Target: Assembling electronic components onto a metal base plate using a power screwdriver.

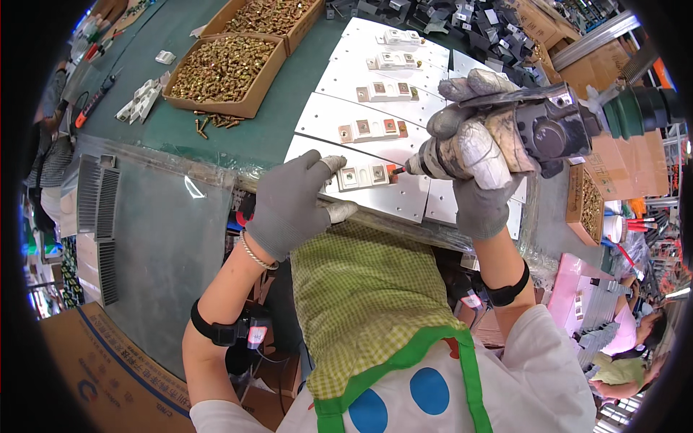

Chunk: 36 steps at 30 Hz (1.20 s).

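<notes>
My left hand (pixel 292 198), in a grey glove with taped fingertips, rests on the nearest silver metal plate (pixel 404 200). Its thumb and forefinger are spread on either side of the left end of a white block (pixel 363 177) with square metal inserts; whether they touch it I cannot tell. Wrapped round a dark, worn power screwdriver (pixel 545 130) is my gloved right hand (pixel 480 162), its fingers also taped. The driver lies nearly level, and its tip meets the right end of that block, by a reddish piece. Further plates behind carry similar white blocks (pixel 374 130).
Cardboard boxes of brass-coloured screws (pixel 278 68) stand at the back left, with loose screws (pixel 213 121) in front. White blocks (pixel 141 99) lie further left. Black brackets (pixel 469 29) are heaped behind the plates. Finned metal heat sinks (pixel 105 206) stand at left. Another person (pixel 635 325) sits at right.
</notes>
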Each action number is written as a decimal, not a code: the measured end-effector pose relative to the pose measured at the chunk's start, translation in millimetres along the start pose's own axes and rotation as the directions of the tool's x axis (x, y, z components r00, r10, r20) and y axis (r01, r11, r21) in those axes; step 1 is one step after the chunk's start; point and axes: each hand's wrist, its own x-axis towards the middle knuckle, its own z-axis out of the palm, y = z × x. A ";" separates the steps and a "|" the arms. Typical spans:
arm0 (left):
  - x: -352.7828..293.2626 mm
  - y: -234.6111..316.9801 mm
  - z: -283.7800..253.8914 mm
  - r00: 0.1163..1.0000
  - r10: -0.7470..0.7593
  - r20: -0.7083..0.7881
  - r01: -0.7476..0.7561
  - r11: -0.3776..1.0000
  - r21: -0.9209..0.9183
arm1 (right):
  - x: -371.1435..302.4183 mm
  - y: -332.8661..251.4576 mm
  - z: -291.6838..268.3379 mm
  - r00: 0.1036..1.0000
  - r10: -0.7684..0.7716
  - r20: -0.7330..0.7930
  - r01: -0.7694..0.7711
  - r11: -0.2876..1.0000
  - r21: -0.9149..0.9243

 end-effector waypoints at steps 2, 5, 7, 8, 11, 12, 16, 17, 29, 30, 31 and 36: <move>1.1 4.3 -1.7 1.000 0.004 -0.005 -0.004 0.999 0.034 | 7.2 5.7 -7.1 0.995 -0.096 0.040 0.086 0.975 0.204; 1.6 1.7 -0.7 1.000 -0.014 0.009 0.014 1.000 -0.008 | 6.1 8.0 -7.5 0.953 -0.281 0.109 0.301 0.912 -0.279; 2.2 -0.5 -1.0 1.000 -0.013 0.003 0.013 0.995 -0.094 | 7.2 7.9 -3.0 0.941 -0.318 0.113 0.335 0.921 -0.199; 4.0 2.0 -2.5 1.000 -0.006 0.002 0.007 0.996 -0.092 | 8.7 7.1 -0.7 0.929 -0.352 0.115 0.365 0.923 -0.121; 10.8 13.5 -11.0 0.979 -0.190 0.077 0.203 0.952 -0.229 | 19.5 -24.8 18.7 0.928 -0.212 0.306 0.269 0.951 -0.156; 17.2 23.2 -11.8 0.985 -0.169 0.027 0.170 0.942 -0.288 | 22.6 -36.1 23.8 0.909 -0.138 0.393 0.225 0.957 -0.186; 47.3 60.1 -9.4 0.971 -0.194 0.136 0.226 0.932 -0.283 | 36.3 -48.2 19.8 0.793 -0.048 0.607 0.337 0.865 -0.371; 53.0 57.7 1.0 0.989 -0.151 0.005 0.141 0.912 -0.386 | 35.0 -47.5 20.8 0.810 -0.036 0.585 0.307 0.876 -0.371; 68.8 54.0 3.8 0.994 -0.095 -0.060 0.052 0.862 -0.504 | 43.3 -127.8 -0.1 0.743 -0.011 0.669 0.662 0.163 -0.732; 69.6 54.9 4.8 0.994 -0.090 -0.056 0.050 0.862 -0.504 | 49.2 -128.5 -2.6 0.746 -0.014 0.665 0.658 0.162 -0.735; 70.7 55.4 5.9 0.993 -0.094 -0.067 0.049 0.872 -0.488 | 55.6 -128.4 -6.5 0.751 0.084 0.655 0.630 0.206 -0.748; 72.4 57.0 9.8 0.990 -0.133 -0.042 0.102 0.894 -0.436 | 66.6 -137.7 -6.8 0.738 0.326 0.591 0.484 0.356 -0.800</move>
